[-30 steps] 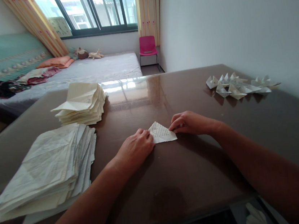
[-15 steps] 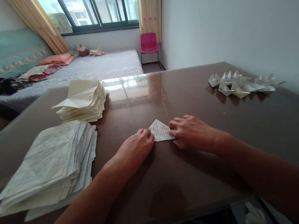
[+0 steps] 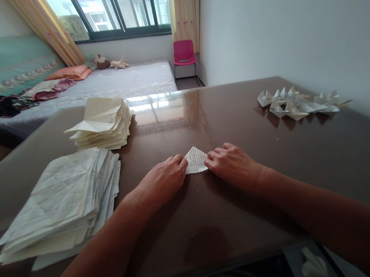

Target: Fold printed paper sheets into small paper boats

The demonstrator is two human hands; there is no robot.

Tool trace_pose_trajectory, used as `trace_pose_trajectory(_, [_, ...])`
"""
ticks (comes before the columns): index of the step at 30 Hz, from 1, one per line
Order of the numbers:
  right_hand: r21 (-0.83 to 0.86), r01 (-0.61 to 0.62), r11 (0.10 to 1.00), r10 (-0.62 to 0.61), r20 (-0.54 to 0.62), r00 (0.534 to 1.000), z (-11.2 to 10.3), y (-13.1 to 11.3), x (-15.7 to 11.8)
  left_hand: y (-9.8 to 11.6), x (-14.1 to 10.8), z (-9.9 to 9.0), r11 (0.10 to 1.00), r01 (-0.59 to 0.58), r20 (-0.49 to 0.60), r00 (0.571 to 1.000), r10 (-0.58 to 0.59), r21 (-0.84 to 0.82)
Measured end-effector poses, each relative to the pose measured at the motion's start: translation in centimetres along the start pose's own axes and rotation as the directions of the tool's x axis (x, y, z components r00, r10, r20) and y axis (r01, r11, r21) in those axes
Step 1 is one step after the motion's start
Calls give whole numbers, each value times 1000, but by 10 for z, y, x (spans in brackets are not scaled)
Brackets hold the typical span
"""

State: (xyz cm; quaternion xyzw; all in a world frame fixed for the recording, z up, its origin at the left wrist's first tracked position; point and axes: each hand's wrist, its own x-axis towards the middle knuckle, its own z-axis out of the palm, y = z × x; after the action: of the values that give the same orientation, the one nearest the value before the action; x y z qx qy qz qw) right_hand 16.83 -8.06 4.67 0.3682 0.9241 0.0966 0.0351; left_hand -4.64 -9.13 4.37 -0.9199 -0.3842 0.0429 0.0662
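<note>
Folded printed paper between 2 hands

The folded printed paper (image 3: 195,159) lies point-away on the glossy brown table (image 3: 201,217), between both hands' fingertips; 2 paper stacks sit left, folded paper boats (image 3: 297,103) far right, none in the way; left hand (image 3: 167,176) and right hand (image 3: 231,162) each pinch 1 side corner, fingers curled together.

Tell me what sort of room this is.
Most likely a bedroom in a home: beyond the brown table are a wide bed with folded orange bedding and soft toys, and a curtained window.
</note>
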Motion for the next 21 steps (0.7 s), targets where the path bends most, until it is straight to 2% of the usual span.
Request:
trace_pose_trajectory(4, [86,-64,994,63,18,998,-1,11,2,0,-1,-4,994,60,-12,998,-61,-91])
trace_pose_trajectory(8, [224,-124,967,117,44,992,-3,22,1,-3,1,-6,990,88,-9,996,-90,-107])
trace_pose_trajectory(15, [462,-169,871,153,72,986,10,39,4,-28,4,10,950,55,-78,994,-82,-307])
trace_pose_trajectory(18, [566,-186,803,173,77,982,14,42,7,-33,6,17,911,93,-86,987,-139,-402])
trace_pose_trajectory(21, [632,-202,748,200,76,977,16,42,9,-32,9,20,870,182,-61,970,-235,-458])
